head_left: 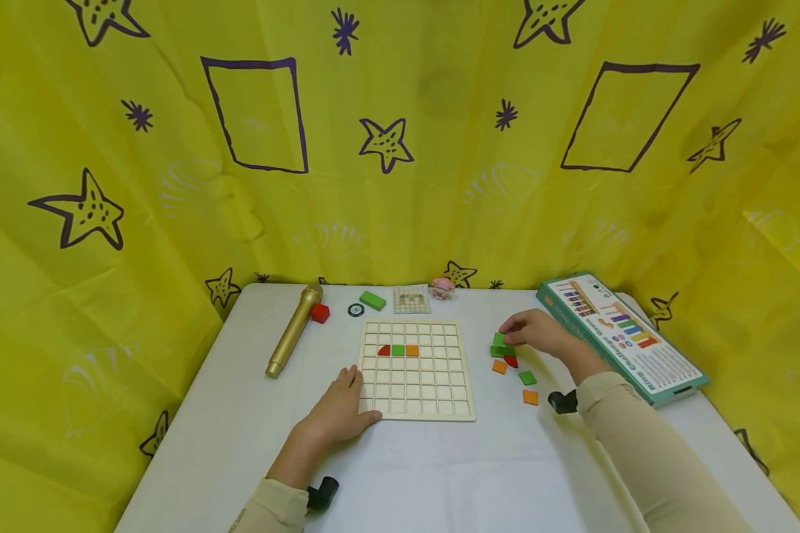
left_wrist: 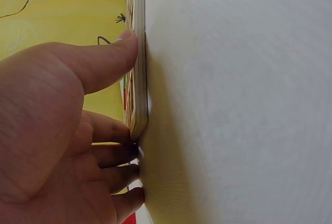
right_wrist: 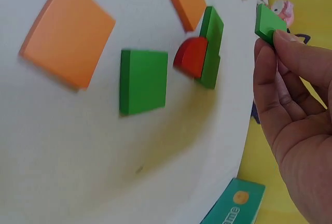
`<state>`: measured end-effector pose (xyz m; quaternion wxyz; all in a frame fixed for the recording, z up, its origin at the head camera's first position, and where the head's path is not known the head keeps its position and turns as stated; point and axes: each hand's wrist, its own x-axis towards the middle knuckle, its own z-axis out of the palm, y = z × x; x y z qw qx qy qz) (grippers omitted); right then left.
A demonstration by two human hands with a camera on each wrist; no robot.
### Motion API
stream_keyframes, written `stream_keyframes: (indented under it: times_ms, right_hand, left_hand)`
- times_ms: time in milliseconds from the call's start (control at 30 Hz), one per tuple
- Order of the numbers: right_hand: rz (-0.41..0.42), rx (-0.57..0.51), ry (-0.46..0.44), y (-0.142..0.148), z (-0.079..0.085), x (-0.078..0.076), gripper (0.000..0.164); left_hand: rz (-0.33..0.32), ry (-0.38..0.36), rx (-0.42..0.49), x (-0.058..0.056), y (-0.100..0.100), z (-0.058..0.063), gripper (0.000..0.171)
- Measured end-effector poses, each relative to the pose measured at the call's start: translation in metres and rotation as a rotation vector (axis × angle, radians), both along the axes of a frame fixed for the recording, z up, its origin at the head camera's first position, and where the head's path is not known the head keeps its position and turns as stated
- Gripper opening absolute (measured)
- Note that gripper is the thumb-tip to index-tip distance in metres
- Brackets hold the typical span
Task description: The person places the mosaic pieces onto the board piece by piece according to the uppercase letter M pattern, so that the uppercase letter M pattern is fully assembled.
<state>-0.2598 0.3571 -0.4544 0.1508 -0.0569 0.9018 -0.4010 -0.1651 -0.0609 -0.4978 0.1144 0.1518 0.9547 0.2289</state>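
Note:
A wooden grid board lies mid-table. In one of its rows sit a red quarter-round tile, a green square tile and an orange square tile, side by side. My left hand rests at the board's near left corner, thumb against the front edge, fingers along the left side. Between thumb and fingertips, my right hand pinches a green square tile, raised above the table. Below it are loose green tiles, a red quarter-round tile, orange tiles and another green tile.
Behind the board are a patterned card, a pink figurine, a green block and a dark ring. Left of them lie a red block and a gold microphone. A game box occupies the right side.

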Motion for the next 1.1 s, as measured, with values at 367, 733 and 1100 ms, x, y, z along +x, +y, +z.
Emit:
stream_keyframes:
  times_ms: [367, 733, 1100]
  right_hand:
    - [0.018, -0.041, -0.015, -0.032, -0.003, -0.016, 0.016]
    - [0.049, -0.051, -0.03, -0.06, 0.004, -0.025, 0.015]
    - [0.082, -0.079, -0.031, -0.085, 0.001, -0.03, 0.01]
  left_hand:
    - [0.007, -0.006, -0.012, -0.001, 0.0, -0.003, 0.092]
    - [0.001, -0.005, -0.014, -0.001, 0.0, -0.002, 0.091]
    - [0.004, -0.009, -0.011, -0.001, 0.0, -0.003, 0.091]
